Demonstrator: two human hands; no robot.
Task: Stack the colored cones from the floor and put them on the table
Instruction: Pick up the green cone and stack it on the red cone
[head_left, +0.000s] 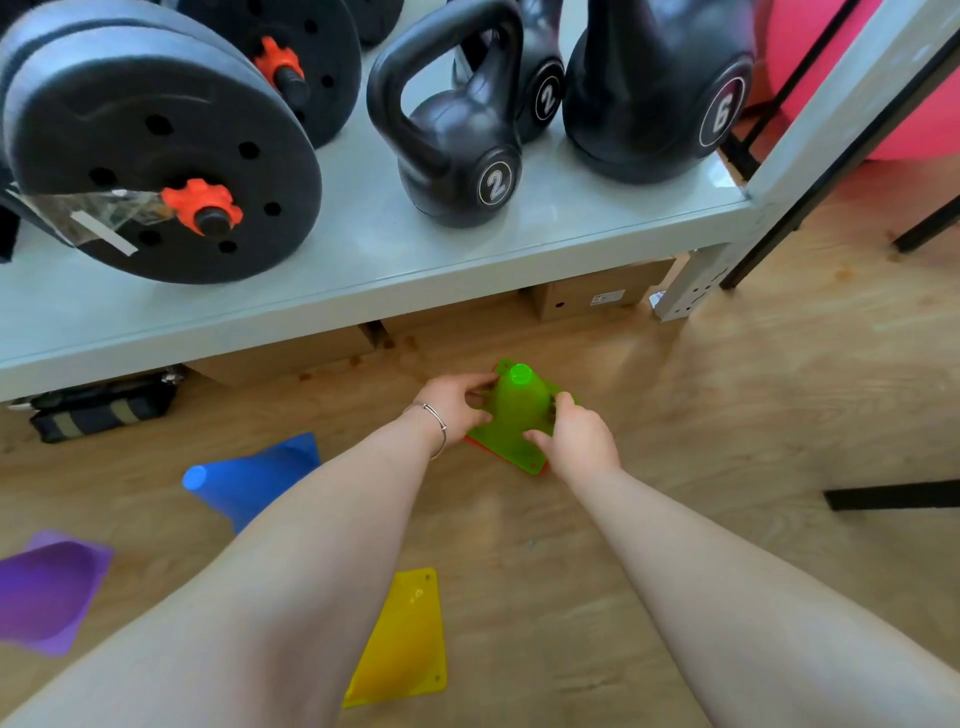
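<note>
A green cone (519, 410) stands upright on the wooden floor, seated over an orange-red cone whose base edge (540, 472) shows beneath it. My left hand (457, 405) grips the green cone's left side and my right hand (582, 436) grips its right base edge. A blue cone (249, 483) lies on its side to the left, partly behind my left forearm. Lying at the far left is a purple cone (47, 587). A yellow cone (405, 639) lies between my forearms. The grey table (363, 260) stands just beyond the cones.
On the table stand black kettlebells (457, 150) and weight plates (156, 150) with orange collars. Cardboard boxes (597, 296) and a dark bag (104, 410) sit under it. A pink ball (914, 78) and black frame legs (893, 496) are to the right.
</note>
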